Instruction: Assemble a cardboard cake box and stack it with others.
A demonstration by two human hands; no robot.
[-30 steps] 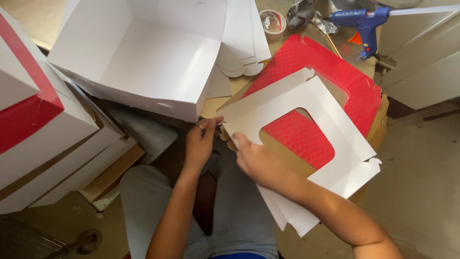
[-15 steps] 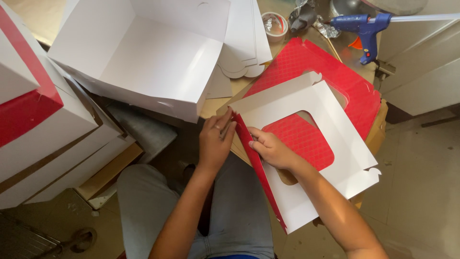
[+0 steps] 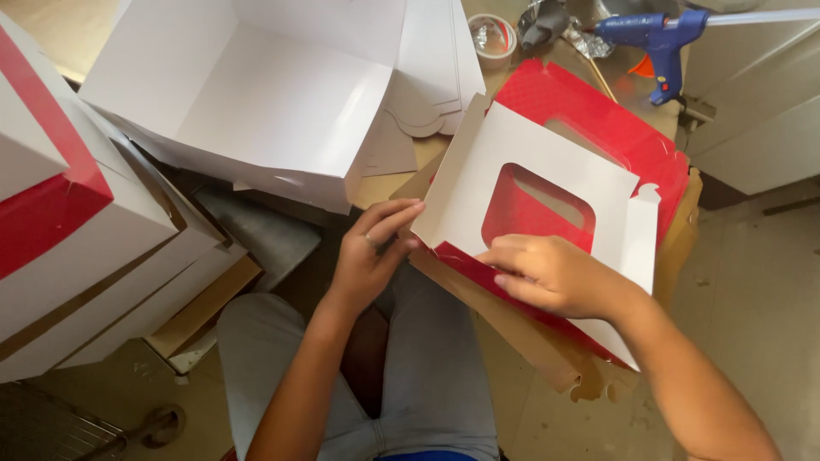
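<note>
1. Pinching the near-left corner of the white windowed box blank [image 3: 547, 183], my left hand [image 3: 369, 256] has fingers curled onto that edge, centre of frame.
2. My right hand [image 3: 551, 273] lies flat, fingers spread and pressing the blank's lower edge just under the window cutout; not clenched, but clearly bearing on the card.
3. Blank sits centre-right, white side up, red underside showing along the folded lower flap, tilted over a red patterned sheet [image 3: 598, 111] beneath it.
4. Brown cardboard [image 3: 547, 350] pokes out below the blank, lower centre.
5. Open white box [image 3: 256, 94] fills upper left; stacked red-and-white boxes [image 3: 60, 213] at left edge.
6. Blue glue gun [image 3: 653, 38] upper right, tape roll [image 3: 494, 38] top centre, both well apart from my hands.
</note>
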